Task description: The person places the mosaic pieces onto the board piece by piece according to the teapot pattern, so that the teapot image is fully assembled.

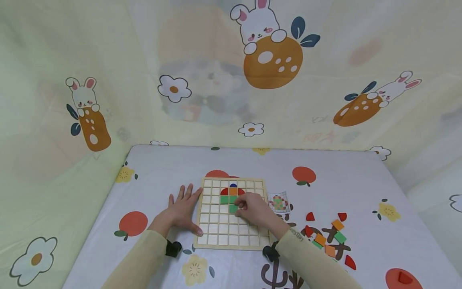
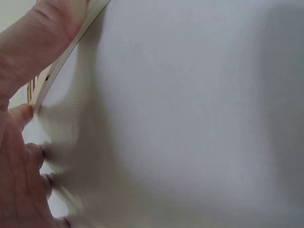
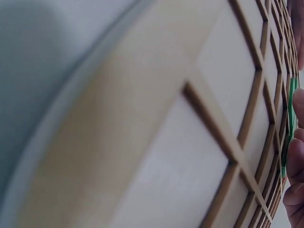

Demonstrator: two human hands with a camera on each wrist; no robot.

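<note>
A wooden grid board (image 1: 213, 246) lies on the table. In it sit green square tiles (image 1: 224, 199), an orange square tile (image 1: 233, 191), red quarter-round tiles (image 1: 224, 191) and a blue half-round tile (image 1: 233, 186). My right hand (image 1: 257, 208) reaches over the right side of the board, with thumb and index finger pinched at the lowest green square tile (image 1: 232, 208). In the right wrist view its fingertips (image 3: 297, 107) meet the green edges. Along the board's left edge, my left hand (image 1: 183, 210) is spread, its thumb (image 2: 42, 33) resting on the frame.
A small printed pattern card (image 1: 278, 202) lies right of the board. Loose tiles are scattered further right: red (image 1: 350, 262), orange (image 1: 337, 224) and green (image 1: 340, 237). One red tile (image 1: 405, 277) lies near the front right. A patterned curtain (image 1: 202, 132) hangs around the table.
</note>
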